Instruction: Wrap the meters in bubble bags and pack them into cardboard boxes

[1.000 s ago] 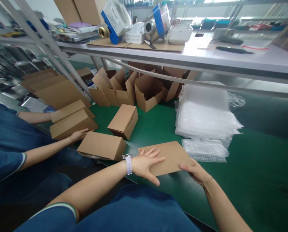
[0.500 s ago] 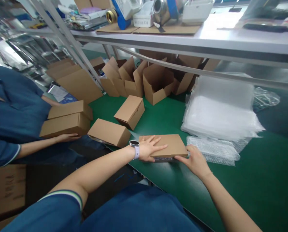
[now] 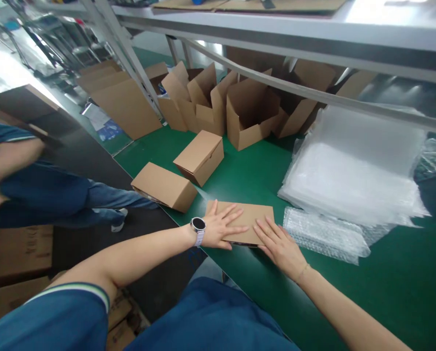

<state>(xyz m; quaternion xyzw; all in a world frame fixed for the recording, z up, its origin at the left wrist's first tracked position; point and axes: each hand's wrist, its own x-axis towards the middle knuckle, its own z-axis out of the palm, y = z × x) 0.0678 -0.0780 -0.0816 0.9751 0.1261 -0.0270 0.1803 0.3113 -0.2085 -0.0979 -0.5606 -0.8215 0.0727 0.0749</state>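
Note:
A brown cardboard box (image 3: pixel 249 210) lies on the green tabletop near its front edge, its lid down. My left hand (image 3: pixel 221 227) rests flat on the left part of the lid with fingers spread. On the right end of the same lid lies my right hand (image 3: pixel 281 246), its fingers stretched out and pressing lightly together. A dark strip shows along the front side of the box, below the lid. Just right of the box and my right hand is a folded piece of bubble wrap (image 3: pixel 324 234).
Two closed cardboard boxes, one nearer (image 3: pixel 165 187) and one farther (image 3: pixel 199 155), stand to the left. Open boxes (image 3: pixel 252 119) line the back under a shelf (image 3: pixel 262 29). White foam sheets (image 3: pixel 353 161) are stacked at right. A co-worker (image 3: pixel 38 180) is at far left.
My right hand has moved from the box's right edge onto its lid, fingers now stretched out. The co-worker has moved away left, and the two boxes they held are out of sight.

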